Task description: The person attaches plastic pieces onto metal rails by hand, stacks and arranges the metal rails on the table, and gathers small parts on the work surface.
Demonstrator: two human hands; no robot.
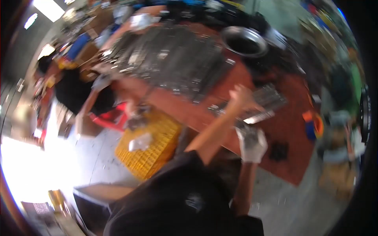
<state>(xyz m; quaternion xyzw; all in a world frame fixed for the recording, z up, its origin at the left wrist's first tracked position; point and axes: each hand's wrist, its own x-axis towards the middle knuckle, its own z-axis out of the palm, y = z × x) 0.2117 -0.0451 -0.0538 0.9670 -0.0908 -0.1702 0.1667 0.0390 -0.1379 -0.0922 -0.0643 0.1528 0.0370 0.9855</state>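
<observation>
My left hand (241, 96), bare, reaches over the red tabletop (157, 95) at the near side of a small stack of dark, shiny strips (269, 98). Motion smears its fingers, so their grip cannot be made out. My right hand (252, 144) wears a pale glove with dark smudges and is at the table's front edge, just below a bright metallic piece (259, 117). Its fingers point toward that piece, but blur hides whether they touch it. A wide layer of long dark strips (169, 59) covers the table's far left part.
A metal bowl (245, 41) stands at the back. Orange and blue tape rolls (314, 126) lie at the right edge. A yellow crate (151, 143) is at the front left, near a red stool (114, 117). A co-worker in black (80, 92) is at the left.
</observation>
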